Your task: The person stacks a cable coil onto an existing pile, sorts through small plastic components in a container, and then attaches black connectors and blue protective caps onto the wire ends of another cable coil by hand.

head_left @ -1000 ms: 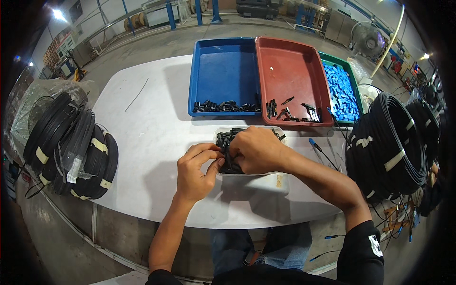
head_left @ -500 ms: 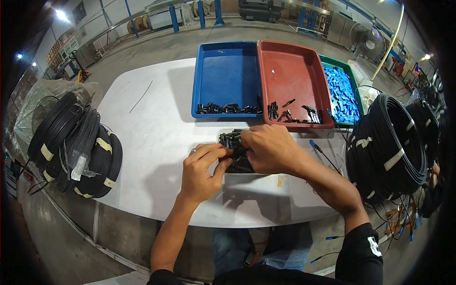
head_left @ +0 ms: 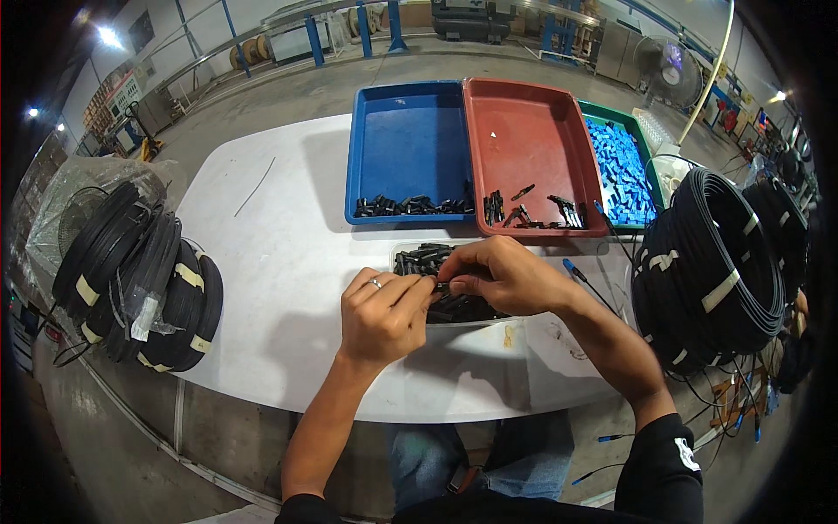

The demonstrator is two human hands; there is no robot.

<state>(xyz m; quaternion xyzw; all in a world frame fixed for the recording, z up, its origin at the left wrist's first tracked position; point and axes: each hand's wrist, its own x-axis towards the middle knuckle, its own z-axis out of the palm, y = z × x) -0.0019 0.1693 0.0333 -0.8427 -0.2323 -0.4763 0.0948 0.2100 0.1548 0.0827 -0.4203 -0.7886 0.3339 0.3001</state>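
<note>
A small clear-walled box [head_left: 425,325] filled with short black plastic parts [head_left: 423,257] sits near the middle of the white table. Over it my two hands meet fingertip to fingertip. My left hand [head_left: 384,316], a ring on one finger, is closed in a pinch at the box's left side. From the right, my right hand [head_left: 508,275] is also pinched, its thumb and forefinger at the same spot. Between the fingertips shows a bit of a small black part [head_left: 440,286]; its exact shape is mostly hidden by my fingers.
Behind the box stand a blue tray [head_left: 410,148] and a red tray [head_left: 528,140], both with black parts along their near side, and a green tray [head_left: 602,112] of blue pieces. Black cable coils [head_left: 140,271] flank the left, more coils [head_left: 698,271] the right. A blue-tipped cable [head_left: 587,280] lies nearby.
My right hand has drawn back from among the parts in the box. My left hand has turned and its fingers have come together against the right fingertips. The view has shifted slightly.
</note>
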